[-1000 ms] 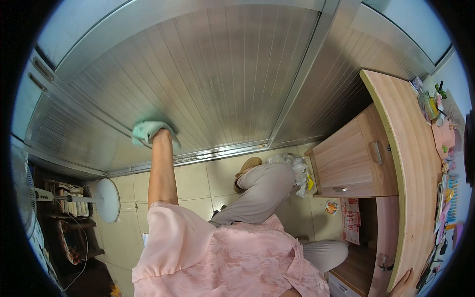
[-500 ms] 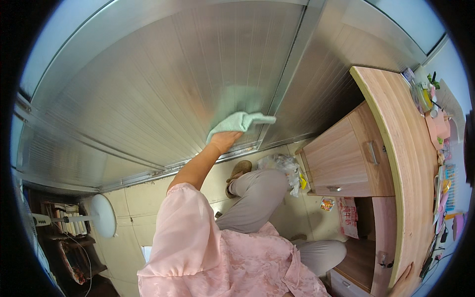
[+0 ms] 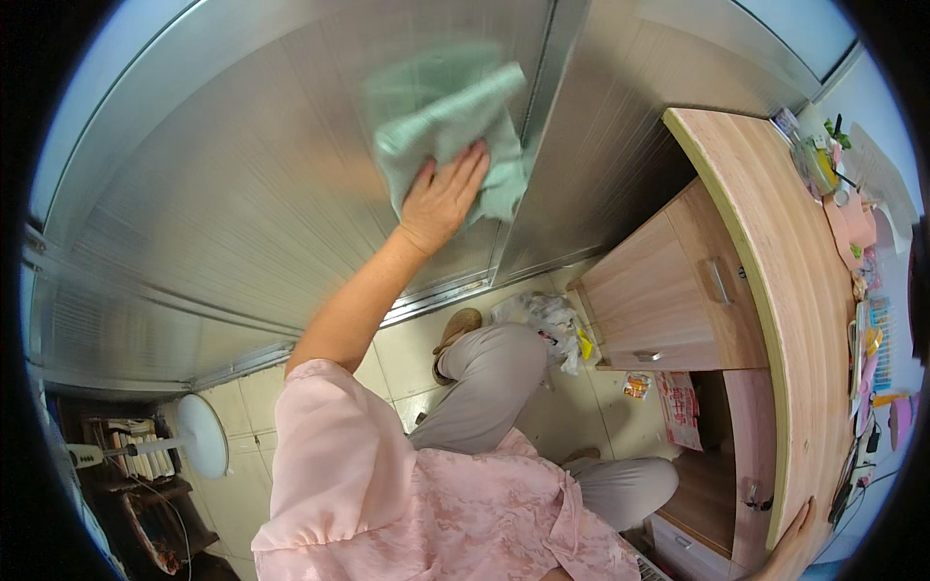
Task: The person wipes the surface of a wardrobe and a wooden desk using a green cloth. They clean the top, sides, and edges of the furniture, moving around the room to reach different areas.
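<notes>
My left hand presses a light green cloth against a shiny ribbed metal panel. Its fingers lie stretched over the lower part of the cloth, which spreads out wide with a folded upper edge. A blurred green reflection shows in the panel behind it. At the lower right, my right hand rests by the edge of a wooden desk top, fingers extended and partly cut off by the picture's edge. Nothing shows in that hand.
Drawers stand below the desk top. A clear plastic bag lies on the tiled floor beside my foot. A white round-headed fan and a dark shelf with books are at the left. Small items line the desk's far right side.
My left hand has moved up the panel with the cloth, which is now spread flatter instead of bunched. The right hand stays at the desk edge.
</notes>
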`<state>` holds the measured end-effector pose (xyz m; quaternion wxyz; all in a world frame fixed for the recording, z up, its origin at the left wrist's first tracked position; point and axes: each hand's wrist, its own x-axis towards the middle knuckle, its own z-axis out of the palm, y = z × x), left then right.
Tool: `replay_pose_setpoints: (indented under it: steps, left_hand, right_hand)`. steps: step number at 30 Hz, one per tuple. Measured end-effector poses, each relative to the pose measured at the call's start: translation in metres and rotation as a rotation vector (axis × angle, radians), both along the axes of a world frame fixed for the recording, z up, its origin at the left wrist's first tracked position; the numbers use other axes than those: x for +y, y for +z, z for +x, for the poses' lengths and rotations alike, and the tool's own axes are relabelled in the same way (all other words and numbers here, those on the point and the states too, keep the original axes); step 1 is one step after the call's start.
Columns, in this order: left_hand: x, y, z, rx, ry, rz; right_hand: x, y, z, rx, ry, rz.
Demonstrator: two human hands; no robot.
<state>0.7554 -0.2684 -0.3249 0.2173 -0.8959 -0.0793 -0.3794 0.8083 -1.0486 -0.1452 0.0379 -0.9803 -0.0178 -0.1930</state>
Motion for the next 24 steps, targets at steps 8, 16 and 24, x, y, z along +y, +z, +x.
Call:
replay_pose_setpoints:
  steps: [8,16,24]
  left_hand:
    - [0.011,-0.208,-0.049,1.044,-0.037,-0.620]
    - [-0.006,0.021,-0.001,-0.133,-0.298,-0.729]
    - [-0.035,0.138,0.095,-0.153,-0.509,0.208]
  right_hand:
    - [-0.047,-0.014,0.029,0.117,-0.033,0.145]
    - [-0.043,-0.020,0.023,0.064,-0.047,0.219]
    - [-0.030,-0.018,0.021,0.052,-0.059,0.251]
